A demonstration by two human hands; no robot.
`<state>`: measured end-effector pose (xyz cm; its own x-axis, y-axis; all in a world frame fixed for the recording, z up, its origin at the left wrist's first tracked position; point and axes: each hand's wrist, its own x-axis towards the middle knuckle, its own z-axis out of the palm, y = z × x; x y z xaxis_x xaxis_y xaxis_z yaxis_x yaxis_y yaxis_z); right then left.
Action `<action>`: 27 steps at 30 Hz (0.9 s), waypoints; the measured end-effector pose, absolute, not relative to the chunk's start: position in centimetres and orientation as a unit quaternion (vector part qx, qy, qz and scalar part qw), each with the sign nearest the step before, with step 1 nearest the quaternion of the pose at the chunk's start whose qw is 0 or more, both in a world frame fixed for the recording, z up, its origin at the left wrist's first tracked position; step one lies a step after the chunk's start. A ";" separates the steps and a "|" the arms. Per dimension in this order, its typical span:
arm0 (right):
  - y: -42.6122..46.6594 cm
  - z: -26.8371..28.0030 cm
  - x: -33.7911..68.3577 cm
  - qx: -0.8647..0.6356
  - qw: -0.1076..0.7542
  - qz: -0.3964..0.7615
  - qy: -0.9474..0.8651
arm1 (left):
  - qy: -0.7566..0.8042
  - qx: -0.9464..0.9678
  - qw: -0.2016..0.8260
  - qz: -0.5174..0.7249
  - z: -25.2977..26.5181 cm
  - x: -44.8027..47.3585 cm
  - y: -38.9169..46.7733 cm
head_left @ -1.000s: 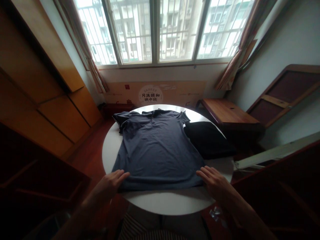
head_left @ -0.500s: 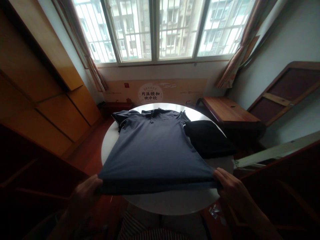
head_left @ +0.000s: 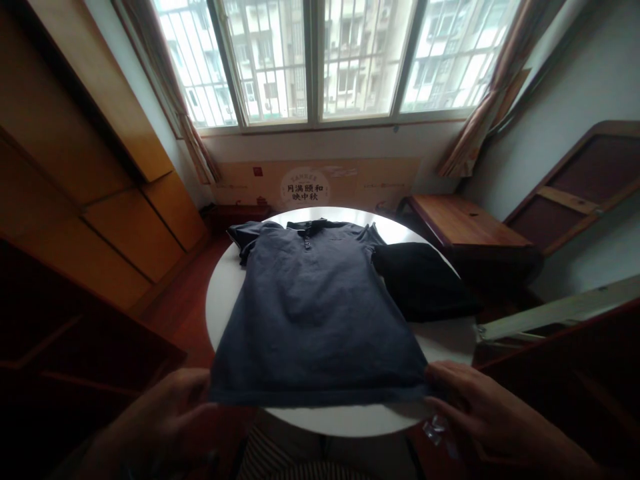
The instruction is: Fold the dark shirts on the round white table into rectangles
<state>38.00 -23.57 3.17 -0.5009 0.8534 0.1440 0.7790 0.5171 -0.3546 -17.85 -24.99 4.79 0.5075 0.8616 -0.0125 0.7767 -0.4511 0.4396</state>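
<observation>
A dark grey-blue polo shirt (head_left: pixel 320 320) lies spread front side up on a round white table (head_left: pixel 345 420), collar and buttons at the far side. Its hem is at the near edge, covering part of the tabletop. At the hem's left corner, my left hand (head_left: pixel 173 400) has its fingers closed on the cloth. My right hand (head_left: pixel 465 400) grips the right corner, thumb below and fingers above. Both hands are dim and slightly blurred. Beside the shirt's right side lies a folded black cloth (head_left: pixel 425 283), touching the right sleeve.
A low wooden table (head_left: pixel 465 223) stands behind on the right, near a leaning wooden panel (head_left: pixel 570 193). Wooden cabinets (head_left: pixel 100 160) line the left wall. Under the window, a printed banner (head_left: pixel 350 180) runs along the wall. Small clear plastic pieces (head_left: pixel 434 430) lie below the table's right edge.
Both hands have come down and nearer with the hem. The shirt, pulled taut and smooth before, now lies slacker on the table with soft creases.
</observation>
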 end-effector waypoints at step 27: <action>13.6 6.9 34.4 -0.793 0.218 0.263 -0.505 | 0.427 0.887 0.107 0.139 -1.4 -0.3 0.5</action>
